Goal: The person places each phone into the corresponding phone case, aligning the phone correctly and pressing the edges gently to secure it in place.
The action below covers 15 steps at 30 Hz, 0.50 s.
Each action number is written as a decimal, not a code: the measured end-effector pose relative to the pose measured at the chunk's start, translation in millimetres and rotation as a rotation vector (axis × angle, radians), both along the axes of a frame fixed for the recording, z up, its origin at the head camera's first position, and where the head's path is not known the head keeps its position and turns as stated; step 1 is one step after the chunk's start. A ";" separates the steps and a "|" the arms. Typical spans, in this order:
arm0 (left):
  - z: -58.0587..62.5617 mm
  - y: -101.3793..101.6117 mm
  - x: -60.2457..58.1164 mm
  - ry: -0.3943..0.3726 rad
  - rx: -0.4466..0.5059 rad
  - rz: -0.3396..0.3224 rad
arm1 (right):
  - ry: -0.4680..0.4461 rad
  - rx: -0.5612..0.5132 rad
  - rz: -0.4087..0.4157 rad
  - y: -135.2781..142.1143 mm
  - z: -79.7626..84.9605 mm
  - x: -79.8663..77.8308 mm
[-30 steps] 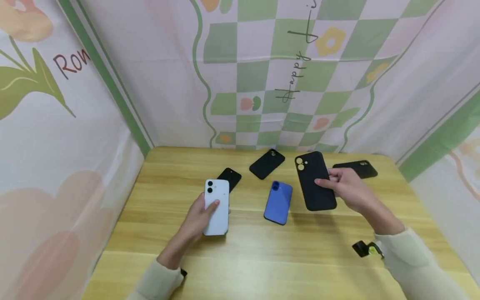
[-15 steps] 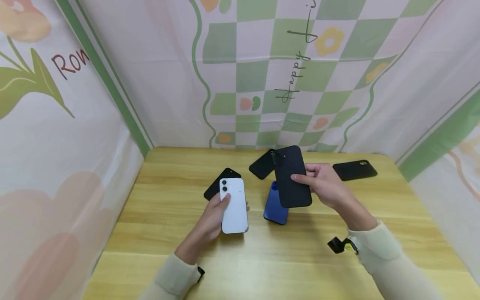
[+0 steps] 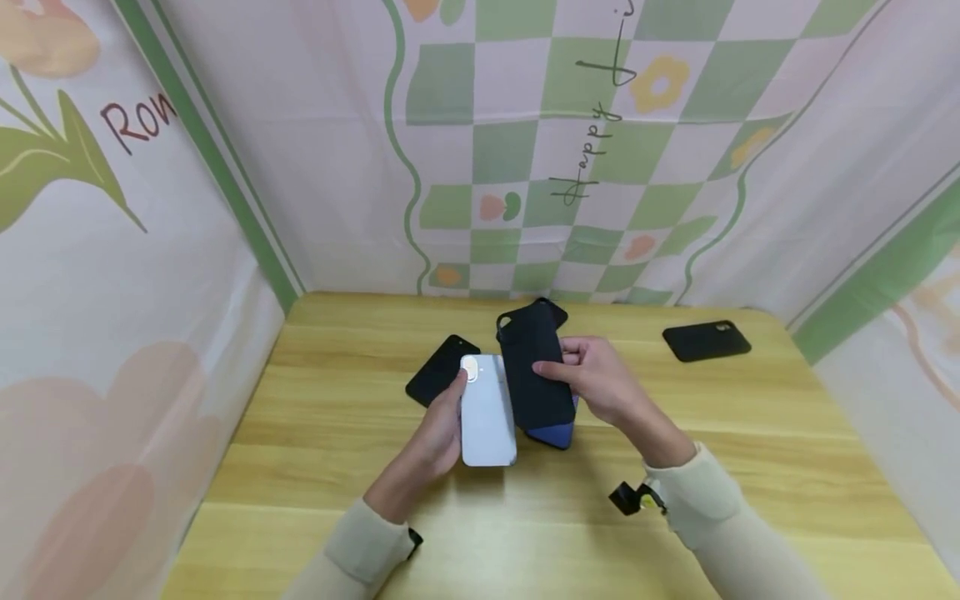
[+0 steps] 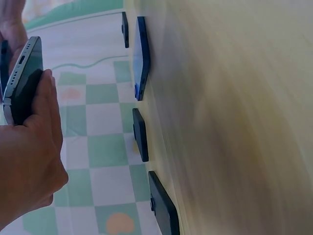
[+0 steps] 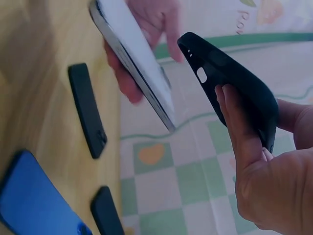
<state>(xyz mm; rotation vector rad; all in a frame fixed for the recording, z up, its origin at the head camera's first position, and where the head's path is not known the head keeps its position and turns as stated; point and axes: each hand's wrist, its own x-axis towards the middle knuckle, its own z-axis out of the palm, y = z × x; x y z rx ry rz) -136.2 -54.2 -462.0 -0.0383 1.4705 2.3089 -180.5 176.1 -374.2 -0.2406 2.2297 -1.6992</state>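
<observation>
My left hand [image 3: 438, 429] grips a white phone [image 3: 489, 417] by its left side, its back facing up and the thumb beside the camera lenses. Just to the right, my right hand [image 3: 607, 383] pinches a black phone case [image 3: 534, 367] between thumb and fingers. In the right wrist view the case [image 5: 230, 73] shows its hollow inside and camera opening, with a gap between it and the white phone [image 5: 129, 46]. Both are above the table. A blue phone [image 3: 553, 436] lies below the case, mostly hidden by it in the head view.
On the wooden table [image 3: 337, 433] lie a black phone or case [image 3: 435, 371] at the left, another black one [image 3: 557, 313] at the back, partly covered, and a black case [image 3: 707, 340] at the right. A patterned cloth [image 3: 510, 150] hangs behind the table.
My left hand has carried the white phone rightward. My right hand has brought the black case leftward and turned it, so the two are now side by side.
</observation>
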 end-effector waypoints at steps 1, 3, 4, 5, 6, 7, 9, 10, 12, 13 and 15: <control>0.7 0.9 -0.3 -0.005 0.008 0.003 | -0.003 0.007 0.002 -3.9 -2.5 0.8; 1.6 2.7 -0.6 -0.002 0.043 0.001 | -0.023 -0.012 0.015 -12.1 -8.3 2.9; 1.8 3.6 -0.6 0.002 0.063 -0.003 | -0.040 -0.032 0.021 -16.1 -11.4 4.1; 1.8 4.4 -0.4 0.005 0.079 -0.008 | -0.054 -0.049 0.024 -19.7 -14.8 5.4; 2.0 5.4 0.1 0.007 0.091 -0.010 | -0.070 -0.076 0.030 -23.1 -17.6 6.9; 2.3 6.2 0.5 0.009 0.104 -0.011 | -0.090 -0.108 0.032 -26.2 -20.2 8.2; 2.3 7.8 1.3 0.013 0.126 -0.012 | -0.112 -0.149 0.028 -31.2 -24.0 10.8; 2.4 8.4 1.5 0.012 0.130 -0.008 | -0.123 -0.165 0.024 -33.1 -25.3 11.8; 2.7 9.4 1.8 0.016 0.145 -0.005 | -0.137 -0.182 0.015 -35.7 -26.9 13.2; 2.8 9.7 1.7 0.020 0.153 -0.005 | -0.146 -0.194 0.008 -36.7 -27.4 13.5; 3.5 10.0 1.3 0.032 0.158 -0.007 | -0.163 -0.212 -0.003 -38.1 -28.3 13.9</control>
